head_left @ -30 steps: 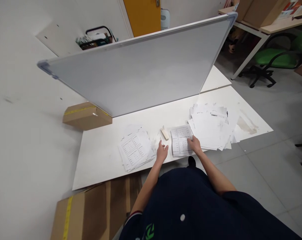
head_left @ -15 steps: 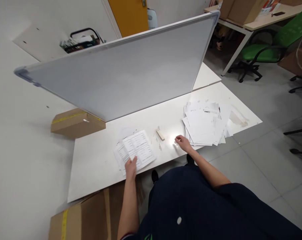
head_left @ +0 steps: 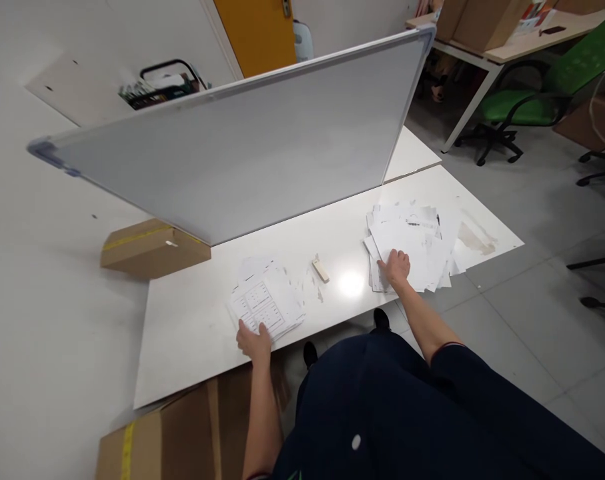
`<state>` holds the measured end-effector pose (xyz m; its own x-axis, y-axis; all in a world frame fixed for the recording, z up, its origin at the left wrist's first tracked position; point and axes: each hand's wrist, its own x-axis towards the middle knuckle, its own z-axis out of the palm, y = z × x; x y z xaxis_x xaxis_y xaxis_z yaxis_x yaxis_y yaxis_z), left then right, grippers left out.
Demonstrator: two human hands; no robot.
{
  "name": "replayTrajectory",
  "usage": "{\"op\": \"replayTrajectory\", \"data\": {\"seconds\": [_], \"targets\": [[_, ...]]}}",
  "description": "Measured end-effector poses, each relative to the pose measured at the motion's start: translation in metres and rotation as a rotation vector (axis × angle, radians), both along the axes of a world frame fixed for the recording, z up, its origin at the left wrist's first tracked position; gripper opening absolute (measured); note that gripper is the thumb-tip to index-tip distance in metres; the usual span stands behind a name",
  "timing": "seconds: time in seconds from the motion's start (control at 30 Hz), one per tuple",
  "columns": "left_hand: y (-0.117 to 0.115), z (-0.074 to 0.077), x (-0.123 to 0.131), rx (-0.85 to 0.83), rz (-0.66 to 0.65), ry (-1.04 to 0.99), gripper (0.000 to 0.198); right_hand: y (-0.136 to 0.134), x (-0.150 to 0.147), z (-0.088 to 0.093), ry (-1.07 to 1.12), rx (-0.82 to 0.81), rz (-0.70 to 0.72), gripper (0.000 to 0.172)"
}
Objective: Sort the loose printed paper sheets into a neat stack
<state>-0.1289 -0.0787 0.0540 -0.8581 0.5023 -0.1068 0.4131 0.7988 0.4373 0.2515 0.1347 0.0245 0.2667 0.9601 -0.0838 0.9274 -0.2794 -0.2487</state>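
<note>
On the white table, my left hand (head_left: 255,341) rests at the near edge of a loose stack of printed sheets (head_left: 272,300). Its thumb and fingers are apart, touching the paper; the top sheet has boxed print. My right hand (head_left: 396,267) lies over the near left part of a larger, untidy pile of paper (head_left: 417,240), mostly blank side up. Its fingers are bent and spread on the top sheet. Between the two piles lies a small cream-coloured block (head_left: 321,271), apart from both hands.
A whiteboard (head_left: 282,140) stands upright along the back of the white table (head_left: 182,333). One cardboard box (head_left: 157,250) sits at the table's left end, and another cardboard box (head_left: 182,433) is below the front edge. A green chair (head_left: 519,107) stands at the far right.
My right hand has moved right, from the bare tabletop onto the large pile. My left hand has let go of the tilted sheet, which now lies flat, and its fingers have spread.
</note>
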Motion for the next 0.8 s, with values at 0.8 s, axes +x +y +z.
{"op": "replayTrajectory", "data": {"seconds": [0.8], "targets": [[0.063, 0.056, 0.128, 0.535, -0.175, -1.557, 0.06, -0.085, -0.074, 0.113, 1.266, -0.144, 0.095, 0.036]]}}
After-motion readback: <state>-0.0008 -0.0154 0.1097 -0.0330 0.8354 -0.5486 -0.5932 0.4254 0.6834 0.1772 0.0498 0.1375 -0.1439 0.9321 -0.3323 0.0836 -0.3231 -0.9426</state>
